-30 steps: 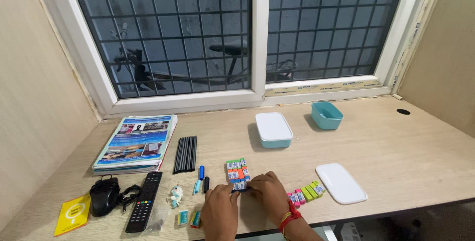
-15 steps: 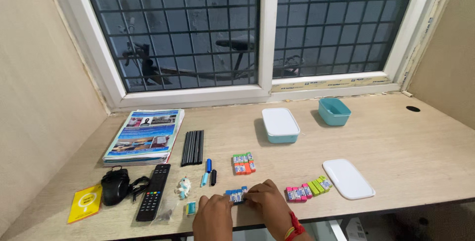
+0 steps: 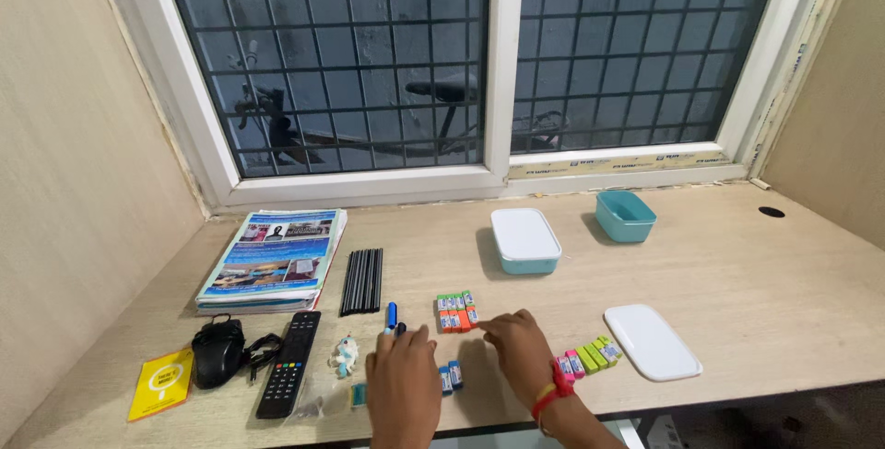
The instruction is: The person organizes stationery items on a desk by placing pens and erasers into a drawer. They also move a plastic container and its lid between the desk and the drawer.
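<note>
Both hands have let go of the blue erasers (image 3: 450, 376); the right hand (image 3: 518, 348) now reaches, fingers apart, toward the green-and-orange block (image 3: 457, 312), while the left hand (image 3: 403, 380) rests open beside them.

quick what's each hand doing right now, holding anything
Left hand: open, palm down, holding nothing, beside the blue erasers.
Right hand: open, holding nothing, fingers reaching the green and orange erasers.

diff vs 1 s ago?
Blue erasers were pulled off the green and orange block toward the desk edge and let go. Right hand now reaches to that block; left hand lies flat. Pink-green row, boxes and lid unmoved.
</note>
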